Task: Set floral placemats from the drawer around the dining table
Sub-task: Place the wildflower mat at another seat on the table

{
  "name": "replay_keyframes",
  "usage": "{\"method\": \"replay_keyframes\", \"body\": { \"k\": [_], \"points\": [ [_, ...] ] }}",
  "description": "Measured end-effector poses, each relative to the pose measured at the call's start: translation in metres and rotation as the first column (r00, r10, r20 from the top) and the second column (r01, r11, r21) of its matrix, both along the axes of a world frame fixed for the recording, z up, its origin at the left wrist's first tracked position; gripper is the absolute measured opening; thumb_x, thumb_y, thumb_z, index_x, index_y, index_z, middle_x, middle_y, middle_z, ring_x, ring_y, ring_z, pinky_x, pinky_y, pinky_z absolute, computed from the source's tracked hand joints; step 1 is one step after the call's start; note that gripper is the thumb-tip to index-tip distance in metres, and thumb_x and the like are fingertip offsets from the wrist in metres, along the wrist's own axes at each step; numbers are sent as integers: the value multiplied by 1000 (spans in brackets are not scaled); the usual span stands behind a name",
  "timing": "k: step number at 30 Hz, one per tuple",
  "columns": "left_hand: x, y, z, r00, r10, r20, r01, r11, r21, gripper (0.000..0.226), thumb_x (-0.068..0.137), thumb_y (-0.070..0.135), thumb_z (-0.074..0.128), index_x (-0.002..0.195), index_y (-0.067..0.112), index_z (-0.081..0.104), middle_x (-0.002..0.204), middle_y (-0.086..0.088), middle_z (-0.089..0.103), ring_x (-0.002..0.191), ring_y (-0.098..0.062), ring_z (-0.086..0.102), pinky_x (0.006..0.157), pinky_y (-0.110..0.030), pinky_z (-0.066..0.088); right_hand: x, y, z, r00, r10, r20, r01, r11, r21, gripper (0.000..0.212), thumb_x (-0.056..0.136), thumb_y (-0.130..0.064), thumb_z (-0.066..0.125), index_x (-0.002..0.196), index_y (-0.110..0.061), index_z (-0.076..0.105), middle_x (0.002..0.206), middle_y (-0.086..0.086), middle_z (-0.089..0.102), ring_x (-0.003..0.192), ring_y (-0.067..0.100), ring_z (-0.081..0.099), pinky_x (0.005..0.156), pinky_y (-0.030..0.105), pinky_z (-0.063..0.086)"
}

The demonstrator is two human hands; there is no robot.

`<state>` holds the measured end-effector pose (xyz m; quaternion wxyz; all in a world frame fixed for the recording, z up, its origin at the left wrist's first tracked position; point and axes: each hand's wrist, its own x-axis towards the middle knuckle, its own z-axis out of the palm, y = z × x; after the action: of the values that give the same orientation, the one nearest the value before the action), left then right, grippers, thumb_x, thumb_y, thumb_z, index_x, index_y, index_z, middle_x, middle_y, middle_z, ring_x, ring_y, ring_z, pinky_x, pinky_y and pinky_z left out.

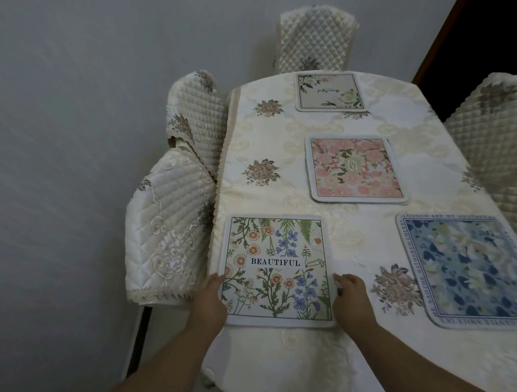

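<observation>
A floral placemat printed with "BEAUTIFUL" [277, 266] lies flat near the table's left edge. My left hand [210, 299] rests against its left border and my right hand [351, 295] touches its right border, fingers lightly bent. A pink blossom placemat [357, 168] lies in the middle of the table. A blue placemat [470, 269] lies at the right. A pale placemat with white flowers [330, 92] sits at the far end.
The dining table [261, 129] wears a cream embroidered cloth. Quilted covered chairs stand at the left [171, 220], the far end [316, 38] and the right [503, 135]. A grey wall runs along the left side.
</observation>
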<state>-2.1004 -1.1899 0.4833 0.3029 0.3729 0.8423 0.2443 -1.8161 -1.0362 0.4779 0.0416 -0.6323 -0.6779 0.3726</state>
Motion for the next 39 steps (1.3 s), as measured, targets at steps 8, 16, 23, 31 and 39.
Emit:
{"method": "replay_keyframes", "body": {
  "k": [8, 16, 23, 31, 39],
  "points": [
    [35, -7, -26, 879, -414, -237, 344, 894, -286, 66, 106, 40, 28, 161, 27, -6, 160, -4, -29, 151, -36, -24, 122, -42, -10, -52, -59, -8, 791, 590, 163, -611, 779, 140, 63, 99, -48, 14, 158, -26, 22, 167, -3, 8, 155, 22, 2, 120, 37, -1],
    [32, -15, -35, 842, -474, -256, 356, 847, -396, 70, 107, 48, 21, 157, 25, -22, 157, -6, -39, 146, -38, -34, 123, -47, -13, -21, -64, -33, 719, 647, 253, -682, 727, 79, 61, 105, -48, 10, 152, -33, -26, 159, -13, -35, 145, 9, -35, 121, 35, -13],
    [32, -19, -33, 844, -484, -231, 376, 841, -389, 68, 105, 53, 12, 150, 25, -30, 160, -8, -36, 144, -36, -37, 122, -46, -15, 7, -58, -34, 817, 505, 279, -537, 842, 51, 62, 105, -48, 9, 151, -30, -29, 158, -10, -36, 144, 8, -37, 123, 36, -13],
    [53, -14, -30, 767, -525, -369, 435, 848, -302, 67, 97, 46, 7, 160, 30, -8, 167, 1, -16, 152, -27, -24, 125, -47, -6, 14, -59, -35, 839, 457, 295, -485, 874, 24, 65, 97, -55, -5, 148, -29, -36, 155, -7, -43, 142, 13, -41, 122, 36, -15],
    [75, -6, -47, 709, -583, -397, 529, 812, -248, 60, 106, 55, 23, 160, 41, 1, 169, 9, -2, 156, -21, -7, 121, -49, 1, 12, -57, -34, 839, 455, 299, -476, 880, -6, 66, 99, -53, 1, 150, -28, -32, 155, -7, -42, 143, 14, -40, 118, 33, -18]
  ]
}}
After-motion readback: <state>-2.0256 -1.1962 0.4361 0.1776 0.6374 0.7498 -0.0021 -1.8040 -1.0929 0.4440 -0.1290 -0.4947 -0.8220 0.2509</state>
